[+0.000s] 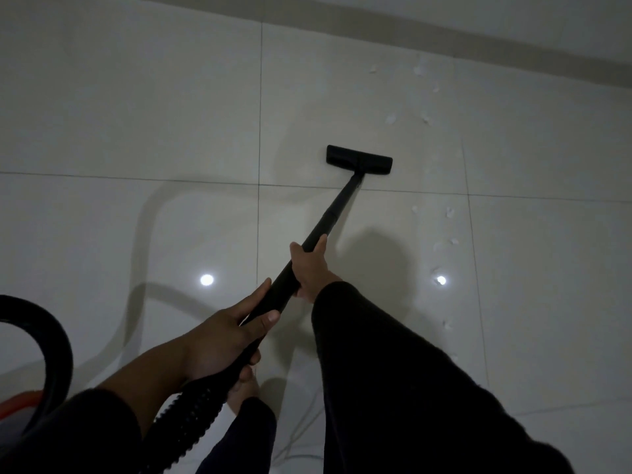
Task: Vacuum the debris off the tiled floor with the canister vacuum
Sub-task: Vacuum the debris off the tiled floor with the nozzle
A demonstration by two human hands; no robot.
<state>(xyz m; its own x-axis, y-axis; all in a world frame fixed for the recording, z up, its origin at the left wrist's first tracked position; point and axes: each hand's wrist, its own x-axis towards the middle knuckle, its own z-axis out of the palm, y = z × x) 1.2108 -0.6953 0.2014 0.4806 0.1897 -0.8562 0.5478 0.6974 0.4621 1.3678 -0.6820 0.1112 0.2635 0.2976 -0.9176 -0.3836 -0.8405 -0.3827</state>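
A black vacuum wand (337, 208) slants up across the pale tiled floor (136, 114) to a flat black floor head (359, 159) resting on a tile. My right hand (309, 265) grips the wand midway. My left hand (225, 333) holds its lower end, where the ribbed black hose (191, 415) begins. Small white scraps of debris (425, 118) lie beyond and to the right of the head. More scraps (448, 213) trail down the right side of the floor.
A loop of black hose (58, 340) curves at the left edge above an orange part of the canister (20, 403). A thin white cord (301, 436) lies on the floor by my bare foot (244, 391). A wall skirting (444, 32) runs along the top.
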